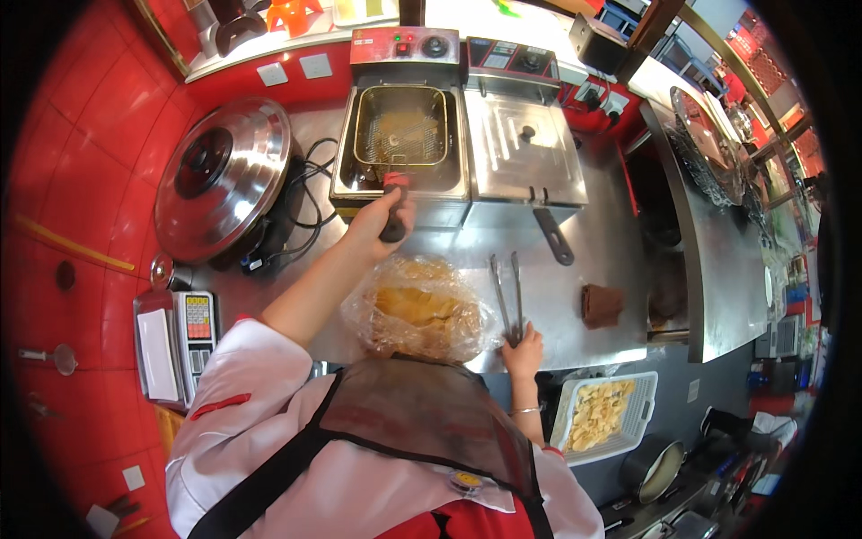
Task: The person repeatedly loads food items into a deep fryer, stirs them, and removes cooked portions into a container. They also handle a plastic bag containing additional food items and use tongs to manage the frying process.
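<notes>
My left hand (382, 222) grips the dark handle of a wire fryer basket (402, 128), which sits in the open deep fryer (342, 168) with some pale food in the basket. My right hand (523, 352) holds metal tongs (505, 296) by their joined end, the two arms apart above the steel counter and nothing between them. Between my hands lies a clear plastic bag (421, 310) of flat yellowish pieces, its mouth open.
A second fryer with a steel lid (522, 145) stands to the right. A large domed lid (225, 178), a black cable (316, 195) and a scale (197, 330) are at left. A folded brown cloth (601, 306) lies right. A white basket (643, 414) of pale pieces is below.
</notes>
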Demonstrator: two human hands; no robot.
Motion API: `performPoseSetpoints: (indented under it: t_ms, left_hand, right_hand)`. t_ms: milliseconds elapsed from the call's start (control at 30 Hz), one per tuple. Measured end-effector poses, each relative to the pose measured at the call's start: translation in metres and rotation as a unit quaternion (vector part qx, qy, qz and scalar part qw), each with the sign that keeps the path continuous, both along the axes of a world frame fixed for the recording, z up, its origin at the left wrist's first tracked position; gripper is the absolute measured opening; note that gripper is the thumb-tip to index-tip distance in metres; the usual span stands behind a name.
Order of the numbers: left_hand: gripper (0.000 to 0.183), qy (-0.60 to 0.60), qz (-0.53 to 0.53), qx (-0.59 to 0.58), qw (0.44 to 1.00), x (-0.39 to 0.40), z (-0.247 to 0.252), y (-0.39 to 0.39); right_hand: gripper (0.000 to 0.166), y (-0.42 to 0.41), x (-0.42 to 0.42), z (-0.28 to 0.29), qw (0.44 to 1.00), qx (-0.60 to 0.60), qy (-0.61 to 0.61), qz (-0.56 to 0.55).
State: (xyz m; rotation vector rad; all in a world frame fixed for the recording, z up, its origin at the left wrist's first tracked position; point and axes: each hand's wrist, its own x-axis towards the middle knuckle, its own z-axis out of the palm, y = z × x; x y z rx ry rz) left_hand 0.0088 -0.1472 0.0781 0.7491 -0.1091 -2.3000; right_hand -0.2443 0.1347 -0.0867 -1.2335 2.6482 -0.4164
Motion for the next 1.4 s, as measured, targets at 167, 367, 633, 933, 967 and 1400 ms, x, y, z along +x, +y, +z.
performPoseSetpoints:
  t_ms: [167,367,633,933,967,1400]
  left_hand:
    - [0.026,-0.036,-0.003,0.001,0.999,0.001,0.033,0.026]
    - [0.025,-0.038,-0.011,0.043,0.998,0.006,-0.009,0.015]
    - [0.026,-0.064,0.035,0.08,0.994,-0.008,-0.01,0.025]
    - [0.025,0.042,-0.003,0.085,0.996,-0.006,-0.027,0.021]
    - [0.025,0.043,-0.002,0.092,0.995,-0.007,-0.023,0.02]
    - [0.018,0.046,0.032,0.073,0.996,-0.013,-0.027,0.015]
  right_hand:
    - [0.068,0.009,0.003,-0.011,0.999,-0.024,-0.02,-0.005]
    - [0.058,0.01,0.006,-0.016,0.998,-0.051,-0.021,-0.011]
    - [0.04,0.011,-0.001,-0.035,0.994,-0.097,-0.039,-0.019]
    - [0.029,0.003,-0.008,-0.023,0.992,-0.013,-0.113,-0.062]
    - [0.029,0.001,-0.009,-0.024,0.991,-0.019,-0.115,-0.066]
    - [0.026,0.007,-0.013,-0.035,0.987,-0.034,-0.141,-0.07]
